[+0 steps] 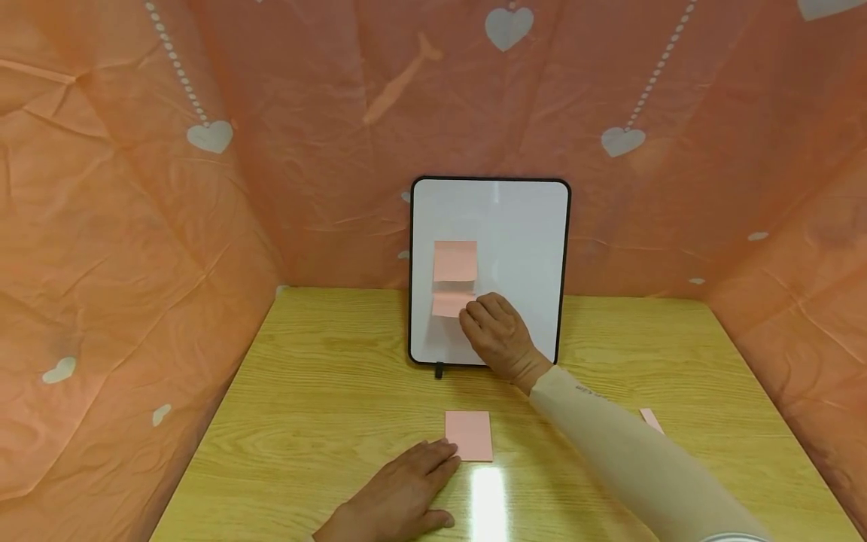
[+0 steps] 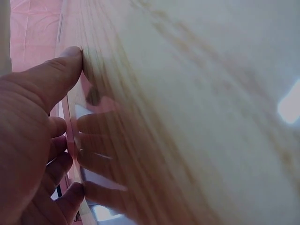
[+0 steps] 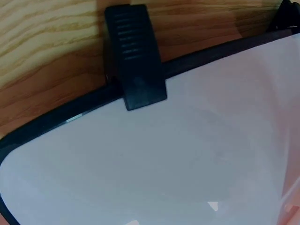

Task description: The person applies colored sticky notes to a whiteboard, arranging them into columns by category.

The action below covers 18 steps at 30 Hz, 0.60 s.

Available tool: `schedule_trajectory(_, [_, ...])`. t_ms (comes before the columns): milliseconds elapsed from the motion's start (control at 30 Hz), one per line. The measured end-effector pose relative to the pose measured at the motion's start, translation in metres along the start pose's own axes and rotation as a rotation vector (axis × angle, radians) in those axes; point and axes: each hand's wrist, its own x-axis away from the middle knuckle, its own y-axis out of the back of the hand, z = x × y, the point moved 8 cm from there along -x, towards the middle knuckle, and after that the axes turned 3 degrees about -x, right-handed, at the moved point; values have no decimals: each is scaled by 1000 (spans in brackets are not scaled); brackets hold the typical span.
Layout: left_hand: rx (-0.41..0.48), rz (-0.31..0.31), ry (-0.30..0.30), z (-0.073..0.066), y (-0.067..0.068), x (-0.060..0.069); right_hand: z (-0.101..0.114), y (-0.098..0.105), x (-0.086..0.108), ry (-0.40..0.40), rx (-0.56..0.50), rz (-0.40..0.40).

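Your right hand (image 1: 500, 337), curled, pinch impossible to tell, seems to be sticking the lower note (image 1: 447, 305) below the upper note (image 1: 455, 261), toward nine o'clock on the whiteboard (image 1: 521, 241); your left hand (image 1: 400, 489), fingers extended, touches the pink square (image 1: 474, 436) at seven o'clock; smoothing probably comes next

Head view: my bare right hand (image 1: 497, 335) is covering the lower right corner of the lower pink paper note (image 1: 447, 306) and some bottom edge of the white, black-framed board (image 1: 521, 241). My beige sleeve (image 1: 630, 452) is hiding one end of a narrow pink strip (image 1: 651, 419); its dark lettering (image 1: 591, 391) is showing too small to read. My left hand (image 1: 400, 489) is covering one corner of the square pink pad (image 1: 470, 433). Left-wrist view: wooden tabletop (image 2: 211, 93) is blurring.
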Motion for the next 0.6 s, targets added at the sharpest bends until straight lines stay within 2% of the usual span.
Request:
schedule_trajectory(333, [10,2,-2,0,-1,1,-1,-4,1,4,2,8])
schedule_trajectory(600, [-33,-16,-17,0,-2,2,-2,-6,2,4,4,2])
